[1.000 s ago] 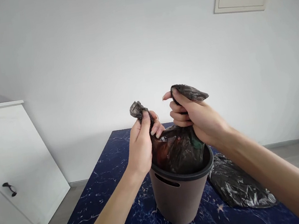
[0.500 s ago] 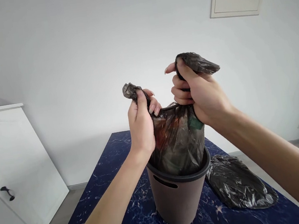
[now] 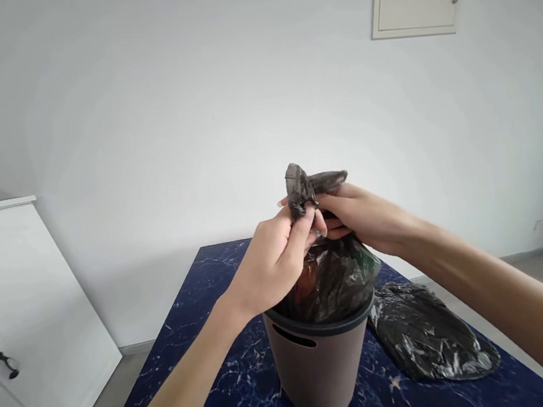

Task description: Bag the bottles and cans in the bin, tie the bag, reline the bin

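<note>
A black, see-through garbage bag (image 3: 335,275) bulges above the rim of a brown trash can (image 3: 323,371), with orange and green contents showing through the plastic. My left hand (image 3: 278,253) is closed on one gathered end of the bag, which sticks up above the thumb. Right against it, my right hand (image 3: 356,212) grips the other twisted end, whose tail points to the right. The two hands touch or overlap over the can, and some of the fingers are hidden behind the plastic.
The can stands on a dark blue marbled table (image 3: 246,382). To its right lies another black plastic bag (image 3: 436,335), flat on the table. A white cabinet (image 3: 27,298) is at the left, and a wall panel (image 3: 417,1) hangs at the upper right.
Both hands have come together, the right one moving down and left, the left one moving right. The bag's two ends now cross, and its bulge sits lower in the can.
</note>
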Available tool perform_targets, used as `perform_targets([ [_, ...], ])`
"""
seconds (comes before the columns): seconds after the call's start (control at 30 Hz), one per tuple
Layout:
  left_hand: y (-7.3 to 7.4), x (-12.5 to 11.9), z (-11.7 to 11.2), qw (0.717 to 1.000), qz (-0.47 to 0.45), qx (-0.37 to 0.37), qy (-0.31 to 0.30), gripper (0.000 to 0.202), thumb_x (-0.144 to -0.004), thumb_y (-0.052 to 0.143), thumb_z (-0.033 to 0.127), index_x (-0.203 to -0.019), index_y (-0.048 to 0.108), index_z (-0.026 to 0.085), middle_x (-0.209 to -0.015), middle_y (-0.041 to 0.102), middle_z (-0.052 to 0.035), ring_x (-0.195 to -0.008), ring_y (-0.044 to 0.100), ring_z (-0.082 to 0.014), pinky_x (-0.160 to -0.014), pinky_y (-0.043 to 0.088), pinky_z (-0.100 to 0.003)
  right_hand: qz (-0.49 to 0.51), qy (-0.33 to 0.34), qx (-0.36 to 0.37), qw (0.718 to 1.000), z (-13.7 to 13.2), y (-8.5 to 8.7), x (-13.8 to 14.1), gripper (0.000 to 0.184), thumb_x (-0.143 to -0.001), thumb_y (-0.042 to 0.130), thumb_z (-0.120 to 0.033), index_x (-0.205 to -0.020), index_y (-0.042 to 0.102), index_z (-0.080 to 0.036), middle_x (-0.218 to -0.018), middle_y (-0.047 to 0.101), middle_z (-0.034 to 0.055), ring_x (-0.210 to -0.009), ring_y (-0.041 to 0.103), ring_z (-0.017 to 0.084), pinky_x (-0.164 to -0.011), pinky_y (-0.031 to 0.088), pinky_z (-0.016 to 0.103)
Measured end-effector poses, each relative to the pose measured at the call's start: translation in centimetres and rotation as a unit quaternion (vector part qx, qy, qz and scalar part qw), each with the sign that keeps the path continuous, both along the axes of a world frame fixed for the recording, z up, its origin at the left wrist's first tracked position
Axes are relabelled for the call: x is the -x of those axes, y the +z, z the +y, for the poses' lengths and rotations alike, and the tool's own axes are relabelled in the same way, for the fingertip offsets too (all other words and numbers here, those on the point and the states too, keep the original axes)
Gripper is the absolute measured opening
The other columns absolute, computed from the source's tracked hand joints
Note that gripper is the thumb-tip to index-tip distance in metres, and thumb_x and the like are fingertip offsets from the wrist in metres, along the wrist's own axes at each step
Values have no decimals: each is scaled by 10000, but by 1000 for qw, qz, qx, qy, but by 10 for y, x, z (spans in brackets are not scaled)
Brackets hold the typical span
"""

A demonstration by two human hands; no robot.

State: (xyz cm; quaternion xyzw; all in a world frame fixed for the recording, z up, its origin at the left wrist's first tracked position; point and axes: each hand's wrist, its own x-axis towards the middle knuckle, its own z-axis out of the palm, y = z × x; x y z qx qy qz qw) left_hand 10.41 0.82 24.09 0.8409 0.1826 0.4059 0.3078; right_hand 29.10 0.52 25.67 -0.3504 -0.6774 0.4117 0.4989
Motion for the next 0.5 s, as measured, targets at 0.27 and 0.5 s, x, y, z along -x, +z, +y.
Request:
perform_targets([
  [0.27,9,16,-6,937,112,-297,146,213,-1152,407,231,-1072,605,226,-1443,520,-111,-1416,448,-273,-1187,438,-444,-16,39,15,999,6,-12,5,389,-978,658,-306,-650,472,-216,-600,354,-62,-545,256,92,-516,204,270],
  [0.5,24,24,-5,933,177,-286,129,152,-1147,441,250,-1174,591,260,-1584,459,-75,-1596,301,-245,-1331,360,-467,101,61,95,988,8,-5,9,237,-964,447,-361,-762,421,-240,-684,408,-34,-575,272,114,-504,204,250],
])
